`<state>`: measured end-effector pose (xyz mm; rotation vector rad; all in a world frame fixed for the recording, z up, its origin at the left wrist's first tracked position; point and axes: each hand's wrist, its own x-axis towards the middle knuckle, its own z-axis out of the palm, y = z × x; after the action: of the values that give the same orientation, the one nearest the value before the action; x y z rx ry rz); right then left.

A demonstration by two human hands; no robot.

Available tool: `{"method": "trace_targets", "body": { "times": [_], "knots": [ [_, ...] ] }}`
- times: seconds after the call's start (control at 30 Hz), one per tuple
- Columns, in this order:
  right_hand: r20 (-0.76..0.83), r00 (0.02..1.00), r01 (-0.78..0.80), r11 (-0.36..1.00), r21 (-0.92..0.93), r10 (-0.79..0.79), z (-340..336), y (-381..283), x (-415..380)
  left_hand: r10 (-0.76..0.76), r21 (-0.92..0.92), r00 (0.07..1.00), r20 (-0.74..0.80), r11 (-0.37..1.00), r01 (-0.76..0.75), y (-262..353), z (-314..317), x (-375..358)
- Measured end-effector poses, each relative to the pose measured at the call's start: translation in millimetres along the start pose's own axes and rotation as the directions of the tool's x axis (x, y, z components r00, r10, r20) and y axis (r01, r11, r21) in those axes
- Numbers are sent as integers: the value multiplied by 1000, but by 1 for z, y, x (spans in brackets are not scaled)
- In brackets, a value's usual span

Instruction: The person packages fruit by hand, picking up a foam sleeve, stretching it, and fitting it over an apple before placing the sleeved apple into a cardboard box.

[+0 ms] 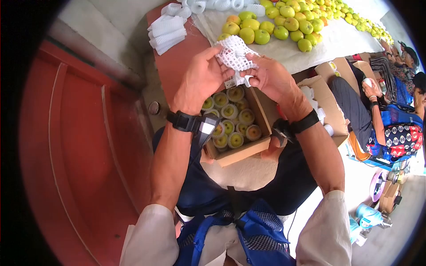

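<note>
A white foam net [236, 53] is stretched between my hands above a cardboard box. Its left side is held by my left hand [205, 73], the fingers curled at the mesh. My right hand [271, 76] grips the other side, thumb and fingers on the net. Below them, the open cardboard box [245, 151] holds several yellow-green apples [229, 111] in foam nets, set in rows. Whether anything is inside the held net cannot be made out.
Loose apples [290, 24] lie on a white cloth at the top. Foam nets [167, 31] are stacked at the table's left end. Another cardboard box [330, 104] stands at right, beside a seated co-worker [377, 115]. A red door [88, 133] is on the left.
</note>
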<state>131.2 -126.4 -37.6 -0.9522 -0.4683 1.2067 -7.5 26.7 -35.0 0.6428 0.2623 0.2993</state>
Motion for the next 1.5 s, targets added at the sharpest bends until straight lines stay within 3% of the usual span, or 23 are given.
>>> {"method": "trace_targets", "body": {
  "times": [0.07, 0.1, 0.17, 0.3, 0.6, 0.9, 1.1, 1.2, 1.27, 1.5],
  "knots": [
    [44, 999, 11, 1000, -17, -10, -2, 2, 2, 87, 203, 996, 5, 975, -86, -1, 4, -4],
    [43, 999, 8, 1000, -15, -8, 0, 2, 2, 86, 203, 996, 2, 976, -84, -1, 3, -3],
    [66, 997, 29, 996, 86, -35, 2, -1, 1, 21, 5, 1000, -10, 1000, -20, 0, 0, 1],
    [97, 995, 14, 993, 116, -25, 8, -5, -2, 37, 61, 999, -34, 998, -35, -1, 8, -3],
    [84, 994, 50, 977, 207, -69, 12, -2, 0, 31, -74, 997, 65, 997, -26, 1, 6, -2],
    [62, 996, 42, 967, 253, -60, 17, 3, 0, 40, -128, 998, -57, 991, -47, -1, 14, -5],
    [69, 993, 72, 950, 304, -98, 19, 2, 0, 184, -133, 982, -39, 973, -188, -3, 11, -2],
    [142, 979, 106, 956, 272, -149, 12, 3, 3, 188, -141, 982, 1, 972, -186, -2, 11, -4],
    [-19, 988, 152, 953, 261, -152, 15, 0, 1, 207, -146, 976, 66, 970, -196, -2, 11, -4],
    [47, 970, 222, 947, 232, -239, 10, -7, 0, 194, -143, 969, 153, 975, -172, 0, 9, -11]
  ]
}}
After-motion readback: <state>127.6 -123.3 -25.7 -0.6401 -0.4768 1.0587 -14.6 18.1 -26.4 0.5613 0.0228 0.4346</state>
